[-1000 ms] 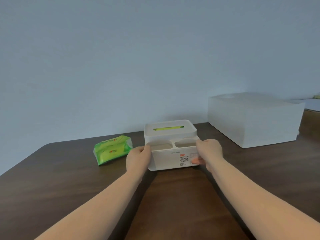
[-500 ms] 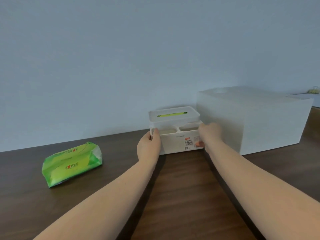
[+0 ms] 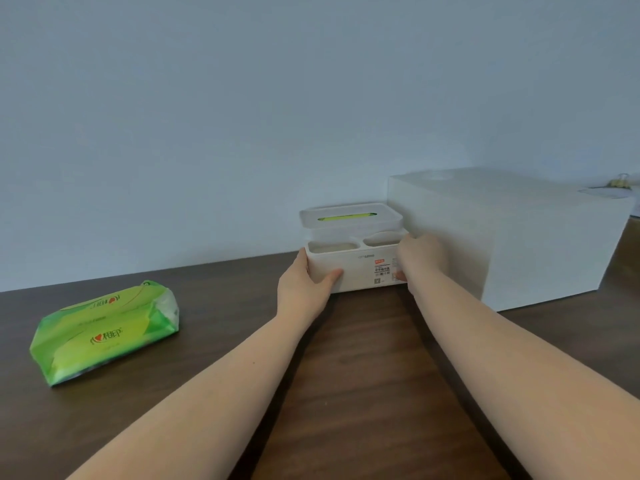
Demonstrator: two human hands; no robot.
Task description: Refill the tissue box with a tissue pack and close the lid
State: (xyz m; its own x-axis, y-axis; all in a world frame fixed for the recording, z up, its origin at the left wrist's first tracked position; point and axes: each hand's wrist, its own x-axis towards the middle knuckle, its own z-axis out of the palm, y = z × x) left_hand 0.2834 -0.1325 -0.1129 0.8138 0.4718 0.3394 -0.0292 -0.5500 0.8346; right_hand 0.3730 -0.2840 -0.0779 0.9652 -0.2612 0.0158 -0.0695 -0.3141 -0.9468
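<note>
A white tissue box [image 3: 360,268] stands on the dark wooden table [image 3: 363,375], near the wall. Its white lid [image 3: 349,218] sits on top, and green shows through the lid's slot. Two open compartments run along the box's front. My left hand [image 3: 304,285] grips the box's left front corner. On the box's right end my right hand [image 3: 420,259] holds it, thumb low at the front. A green tissue pack [image 3: 104,330] lies flat on the table, far left of the box and apart from both hands.
A large white rectangular container [image 3: 512,237] stands directly right of the tissue box, close to my right hand. The pale wall [image 3: 311,116] rises just behind the box. Small yellowish items [image 3: 620,183] lie at the far right edge.
Both hands, still holding the box, have pushed it away toward the wall and next to the large white container. The tissue pack now appears further left and nearer in view.
</note>
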